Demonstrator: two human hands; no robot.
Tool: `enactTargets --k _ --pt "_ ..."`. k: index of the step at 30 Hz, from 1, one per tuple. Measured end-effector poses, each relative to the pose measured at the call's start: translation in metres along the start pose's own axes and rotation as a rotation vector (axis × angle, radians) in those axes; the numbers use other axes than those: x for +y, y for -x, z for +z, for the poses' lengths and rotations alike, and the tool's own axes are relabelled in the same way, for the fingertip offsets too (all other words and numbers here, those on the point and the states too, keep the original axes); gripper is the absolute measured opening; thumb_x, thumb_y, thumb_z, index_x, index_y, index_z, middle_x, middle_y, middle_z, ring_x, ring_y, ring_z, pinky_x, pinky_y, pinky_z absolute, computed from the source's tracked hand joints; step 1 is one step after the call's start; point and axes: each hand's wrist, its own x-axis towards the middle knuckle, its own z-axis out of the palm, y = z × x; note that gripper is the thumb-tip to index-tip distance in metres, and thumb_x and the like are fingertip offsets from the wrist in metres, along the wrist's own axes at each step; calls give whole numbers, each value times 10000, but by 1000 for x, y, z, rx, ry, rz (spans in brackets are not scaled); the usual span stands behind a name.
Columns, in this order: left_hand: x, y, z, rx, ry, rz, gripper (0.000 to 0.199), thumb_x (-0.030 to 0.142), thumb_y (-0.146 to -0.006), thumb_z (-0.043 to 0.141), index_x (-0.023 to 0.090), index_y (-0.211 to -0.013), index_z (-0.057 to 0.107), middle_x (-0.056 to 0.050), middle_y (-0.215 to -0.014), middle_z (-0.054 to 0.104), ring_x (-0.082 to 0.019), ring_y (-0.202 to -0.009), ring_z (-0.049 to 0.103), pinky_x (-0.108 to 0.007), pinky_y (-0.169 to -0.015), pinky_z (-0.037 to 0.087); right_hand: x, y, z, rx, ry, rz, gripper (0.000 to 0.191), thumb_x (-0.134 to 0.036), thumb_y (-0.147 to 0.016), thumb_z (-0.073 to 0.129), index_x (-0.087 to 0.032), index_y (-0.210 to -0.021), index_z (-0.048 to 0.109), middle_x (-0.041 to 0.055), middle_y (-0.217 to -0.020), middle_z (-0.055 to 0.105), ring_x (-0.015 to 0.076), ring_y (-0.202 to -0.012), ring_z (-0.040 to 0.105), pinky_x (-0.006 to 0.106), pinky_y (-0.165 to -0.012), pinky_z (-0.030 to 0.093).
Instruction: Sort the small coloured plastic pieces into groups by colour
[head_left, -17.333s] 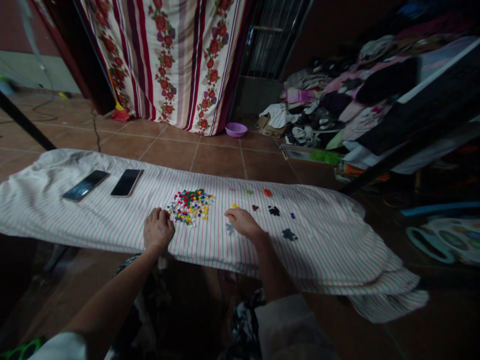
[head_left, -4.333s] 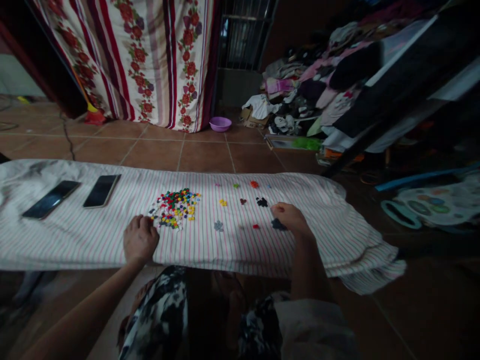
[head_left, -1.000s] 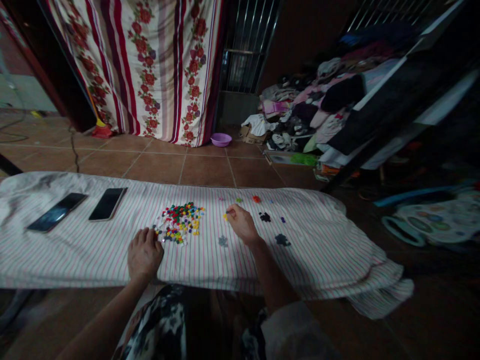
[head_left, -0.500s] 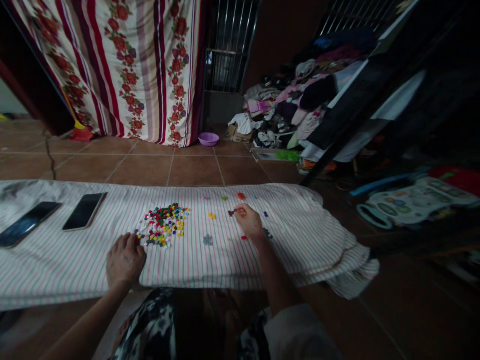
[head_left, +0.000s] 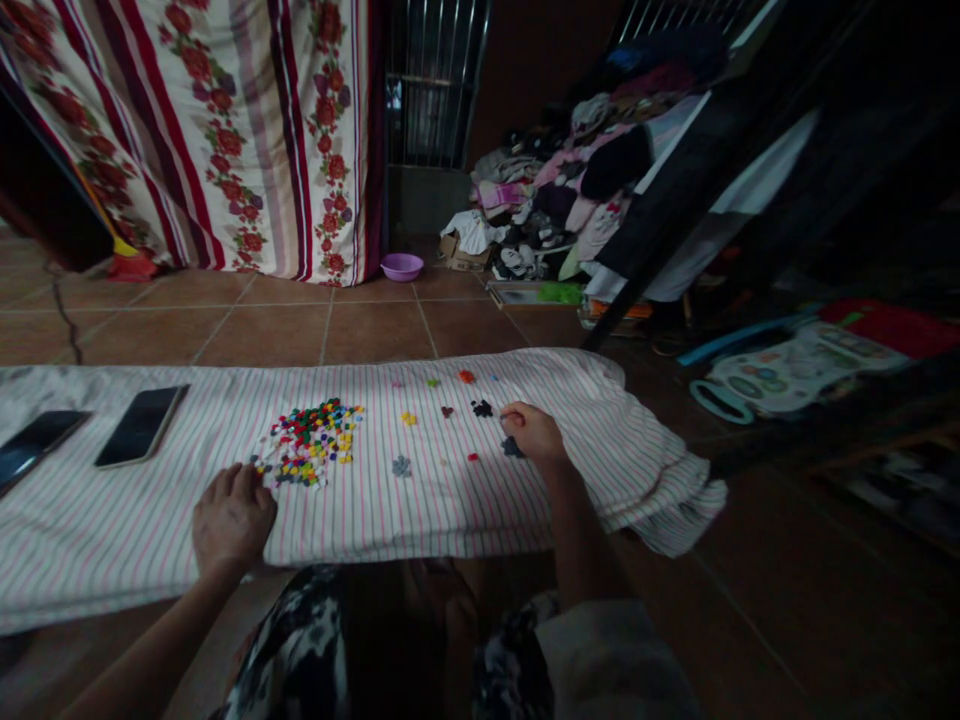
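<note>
A mixed heap of small coloured pieces (head_left: 315,440) lies on the striped cloth (head_left: 330,530). My left hand (head_left: 234,515) rests palm down at the heap's lower left edge, fingers together and slightly curled; anything under them is hidden. My right hand (head_left: 534,432) is pinched above the cloth on the right, too small to show what its fingertips hold. Beside it are a black group (head_left: 481,409) and a dark grey group (head_left: 512,448). Further left lie brown pieces (head_left: 447,412), a red one (head_left: 472,457), yellow ones (head_left: 409,418) and a grey group (head_left: 402,466).
Two phones, one dark (head_left: 41,443) and one light-edged (head_left: 142,426), lie on the cloth at the left. Beyond it are a purple basin (head_left: 403,266), a floral curtain (head_left: 255,140) and a clothes pile (head_left: 555,190). A toy panel (head_left: 780,365) stands at the right.
My right hand has moved right, from the brown pieces to beside the black and dark grey groups. The view has shifted slightly. My left hand stays at the heap.
</note>
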Motion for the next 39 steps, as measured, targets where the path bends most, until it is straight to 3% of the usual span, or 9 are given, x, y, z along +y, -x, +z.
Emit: enactTargets --k 8,15,25,30,35,39 --pt "-1 0 -1 -26 40 -9 445 278 -922 335 94 -1223 607 -185 -1295 611 -320 -1221 560 -466 -996 472 38 6 -24 -164 188 192 293 -115 -747 539 -215 -885 778 42 -954 763 169 -897 671 218 -758 451" --pt "1 0 -2 -46 71 -41 445 274 -912 353 99 -1250 585 -190 -1330 593 -326 -1267 528 -483 -1032 450 41 12 -26 -332 172 221 245 -94 -722 572 -190 -851 758 37 -847 747 149 -780 655 204 -663 422" --pt "0 0 0 -21 122 -47 415 270 -891 401 144 -1234 597 -180 -1316 603 -330 -1249 541 -510 -1017 458 46 11 -17 -297 132 202 179 -91 -677 590 -191 -770 706 8 -742 691 137 -694 619 202 -613 399" --pt "1 -1 -2 -52 91 -46 449 279 -914 359 90 -1246 595 -207 -1329 590 -339 -1256 536 -507 -1019 460 43 9 -12 -264 176 219 173 -87 -672 617 -183 -789 701 32 -804 707 147 -734 630 210 -634 403" --pt "0 -1 -1 -48 80 -42 458 287 -918 351 84 -1244 600 -202 -1320 598 -333 -1259 532 -494 -1022 457 40 10 -16 -310 165 216 215 -78 -670 587 -179 -820 703 43 -850 718 160 -781 644 219 -656 418" --pt "-1 -1 2 -15 83 -24 453 281 -910 360 82 -1231 609 -203 -1301 604 -332 -1237 536 -491 -1022 449 43 8 -20 -339 145 209 274 -90 -657 563 -183 -873 703 14 -754 690 144 -695 624 213 -614 403"
